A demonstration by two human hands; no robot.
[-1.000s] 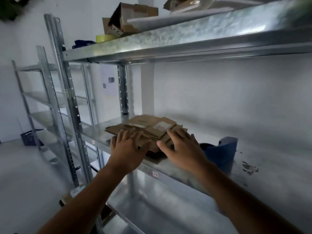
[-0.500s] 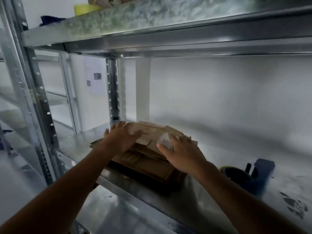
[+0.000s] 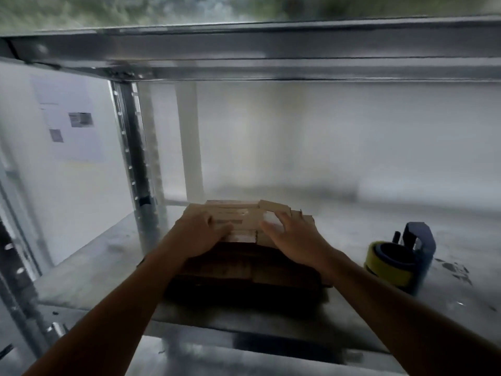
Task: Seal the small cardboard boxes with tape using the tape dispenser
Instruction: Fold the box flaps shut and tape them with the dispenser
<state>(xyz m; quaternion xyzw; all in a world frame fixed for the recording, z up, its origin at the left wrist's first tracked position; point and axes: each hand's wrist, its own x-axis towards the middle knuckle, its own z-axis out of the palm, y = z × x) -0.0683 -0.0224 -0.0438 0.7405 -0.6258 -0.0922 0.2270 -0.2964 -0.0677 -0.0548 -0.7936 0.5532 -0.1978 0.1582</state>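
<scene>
one head view | faces forward and slightly down into shelf (image 3: 95, 267) | close behind left hand (image 3: 200, 237), right hand (image 3: 295, 242)

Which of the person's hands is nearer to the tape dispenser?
Right. The right hand rests on the right of the cardboard stack, the tape dispenser lying farther right on the shelf; the left hand rests on its left.

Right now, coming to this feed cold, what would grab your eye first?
Both hands, the left hand and the right hand, lie on top of a stack of flattened cardboard boxes in the middle of the metal shelf; blur hides whether they grip it. To the right of the stack, apart from it, sits the blue tape dispenser with its yellow tape roll, untouched.
</scene>
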